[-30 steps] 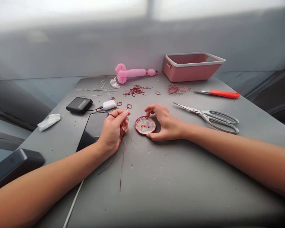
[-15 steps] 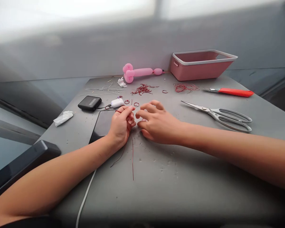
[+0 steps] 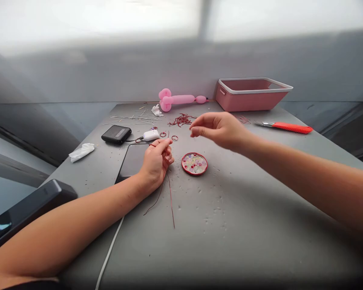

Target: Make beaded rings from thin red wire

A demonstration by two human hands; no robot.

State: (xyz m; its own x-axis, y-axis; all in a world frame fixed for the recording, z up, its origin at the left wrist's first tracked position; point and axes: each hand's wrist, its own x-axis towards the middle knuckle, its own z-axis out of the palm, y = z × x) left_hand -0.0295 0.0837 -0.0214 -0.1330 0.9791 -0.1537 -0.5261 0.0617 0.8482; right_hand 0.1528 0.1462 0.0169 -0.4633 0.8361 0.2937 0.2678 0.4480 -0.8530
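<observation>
My left hand (image 3: 157, 163) is closed in a pinch on a thin dark red cord (image 3: 171, 197). Two loose ends trail below it onto the table, and short tips stick up above the fingers. My right hand (image 3: 213, 128) is raised over the table beyond a small round red-rimmed dish (image 3: 194, 173) of coloured beads. Its thumb and fingertips come together; whatever may be between them is too small to make out. Two small red cord rings (image 3: 174, 138) lie just past my left hand.
Behind are red cord scraps (image 3: 183, 119), a pink balloon (image 3: 181, 99), a pink basket (image 3: 248, 100) and pale thin strips (image 3: 133, 119). A red-handled cutter (image 3: 292, 127) lies right. A black box (image 3: 116, 134), white case (image 3: 151, 135), dark tablet (image 3: 131, 161) and crumpled tissue (image 3: 81, 152) are left.
My right hand has lifted up and away to the right, uncovering the bead dish. The scissors are now out of sight around my right forearm. My left hand keeps its pinch on the cord.
</observation>
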